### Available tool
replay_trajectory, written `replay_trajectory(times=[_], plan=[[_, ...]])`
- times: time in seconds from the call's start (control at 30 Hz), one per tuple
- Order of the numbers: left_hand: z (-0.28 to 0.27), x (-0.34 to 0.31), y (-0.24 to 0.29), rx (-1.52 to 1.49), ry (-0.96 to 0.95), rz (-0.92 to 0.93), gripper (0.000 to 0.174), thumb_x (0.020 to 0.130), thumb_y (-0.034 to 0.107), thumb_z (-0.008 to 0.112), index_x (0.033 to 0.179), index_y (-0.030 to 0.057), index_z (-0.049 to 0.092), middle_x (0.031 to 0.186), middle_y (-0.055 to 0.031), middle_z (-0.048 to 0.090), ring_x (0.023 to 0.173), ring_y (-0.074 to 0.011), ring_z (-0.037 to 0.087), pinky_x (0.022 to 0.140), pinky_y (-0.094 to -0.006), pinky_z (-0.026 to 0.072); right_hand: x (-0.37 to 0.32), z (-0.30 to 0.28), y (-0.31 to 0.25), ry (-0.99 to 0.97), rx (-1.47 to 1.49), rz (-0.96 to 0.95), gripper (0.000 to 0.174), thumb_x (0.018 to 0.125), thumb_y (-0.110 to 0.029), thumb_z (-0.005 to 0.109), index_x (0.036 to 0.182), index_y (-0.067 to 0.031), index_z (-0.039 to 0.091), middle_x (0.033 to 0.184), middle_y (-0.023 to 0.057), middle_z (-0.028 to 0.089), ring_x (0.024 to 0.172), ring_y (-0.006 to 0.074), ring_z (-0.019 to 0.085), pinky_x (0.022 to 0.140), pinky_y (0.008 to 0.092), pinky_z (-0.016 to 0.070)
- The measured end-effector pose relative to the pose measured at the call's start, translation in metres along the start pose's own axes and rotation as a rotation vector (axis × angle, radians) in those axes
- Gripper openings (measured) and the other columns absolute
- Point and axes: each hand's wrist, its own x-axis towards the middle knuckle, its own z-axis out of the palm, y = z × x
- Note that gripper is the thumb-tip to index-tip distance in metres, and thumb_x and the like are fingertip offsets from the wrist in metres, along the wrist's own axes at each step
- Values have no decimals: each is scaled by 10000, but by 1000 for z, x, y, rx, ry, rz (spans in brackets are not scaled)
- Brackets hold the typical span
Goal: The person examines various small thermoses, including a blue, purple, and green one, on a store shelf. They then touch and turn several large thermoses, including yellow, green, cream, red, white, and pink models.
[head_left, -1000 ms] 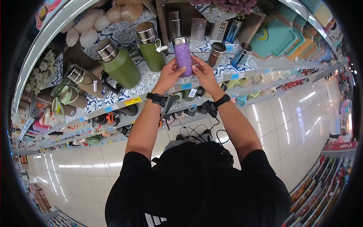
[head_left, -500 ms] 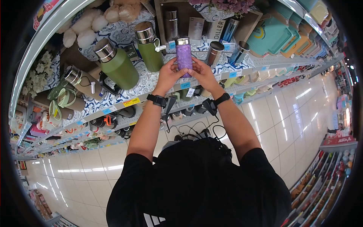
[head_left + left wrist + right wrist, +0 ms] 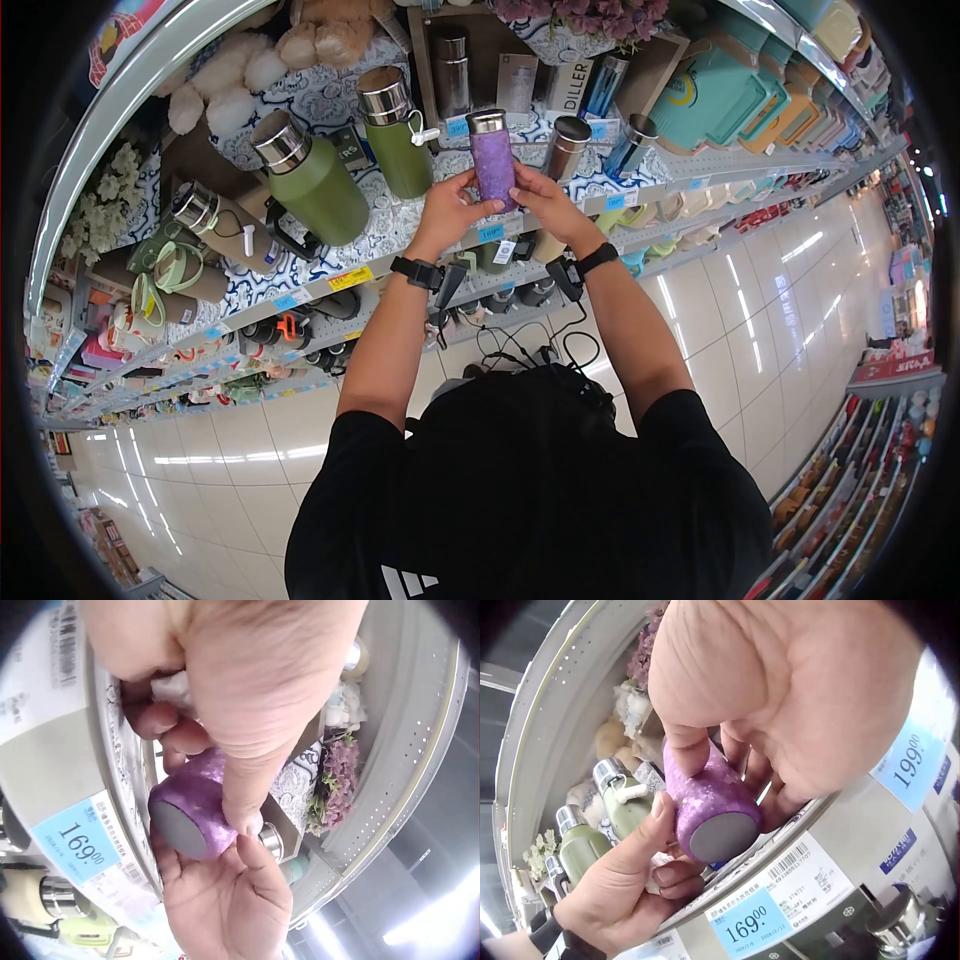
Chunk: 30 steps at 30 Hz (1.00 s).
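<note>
Left arm (image 3: pixel 385 335), right arm (image 3: pixel 640 320): reaching forward | left hand (image 3: pixel 448 212), right hand (image 3: pixel 549 203): both hands close together, gripping

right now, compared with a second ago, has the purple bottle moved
Yes, slightly: in the head view, the purple bottle has shifted right, away from the strapped green bottle and closer to the bronze tumbler.

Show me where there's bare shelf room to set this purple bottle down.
The clearest patch is patterned cloth between the large green bottle, the slimmer green bottle and the left hand. A smaller gap lies between the brown bottle and the front blue bottle. It is crowded at far left, where tumblers sit packed near white flowers.
</note>
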Motion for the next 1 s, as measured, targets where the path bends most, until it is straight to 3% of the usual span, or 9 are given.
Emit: replay_trajectory(times=[0.17,0.37,0.43,0.57,0.63,0.77,0.87,1.0], plan=[[2,-2,5,61,22,9,645,740,183,881,1304,0,627,913,28,653,628,-28,400,565,-211,375,1,3,2,7,-82,-5,634,980,-100,609,1537,-30,315,1340,77,567,1178,146,550,1024,303,436],[1,-1,-1,56,50,127,701,724,162,888,1333,-16,591,1015,-26,613,672,-53,452,620,-211,428,-2,0,2,23,-97,-10,605,975,-88,610,1514,-18,345,1309,78,582,1153,147,561,1020,310,443],[0,0,-5,-19,49,135,746,673,172,914,1325,-5,597,1105,-48,602,709,-77,482,655,-220,449,1,-6,7,-86,-117,4,523,992,-66,579,1473,-3,385,1383,83,539,1258,163,513,1096,335,388],[-1,0,-5,-23,43,143,769,660,171,918,1331,-11,587,1086,-49,582,733,-85,492,674,-220,454,1,1,2,-31,-78,-38,458,994,-67,573,1425,2,434,1365,78,552,1251,168,517,1101,341,381],[0,0,-5,40,55,176,761,668,187,915,1324,-16,589,1071,-52,587,743,-98,496,680,-231,460,1,6,-4,13,-75,-10,494,992,-87,589,1449,-11,418,1298,72,591,1163,146,564,1043,325,434],[2,-3,0,103,71,177,762,672,219,915,1321,-14,591,1069,-60,585,748,-110,500,687,-242,465,3,3,-1,11,-151,14,489,996,-104,596,1443,-10,422,1308,67,583,1137,149,580,1009,319,465],[2,-1,-1,143,83,203,734,719,235,886,1343,-4,580,1073,-82,620,739,-122,510,681,-254,470,4,6,2,40,-147,4,493,993,-107,604,1442,-10,425,1313,69,577,1104,150,596,974,312,489],[5,0,-3,-1,67,93,600,859,174,771,1391,14,543,1114,-98,688,731,-95,543,685,-254,492,4,8,1,98,-118,-11,442,1002,-117,588,1413,-11,464,1316,53,576,1169,136,548,1035,312,433]])
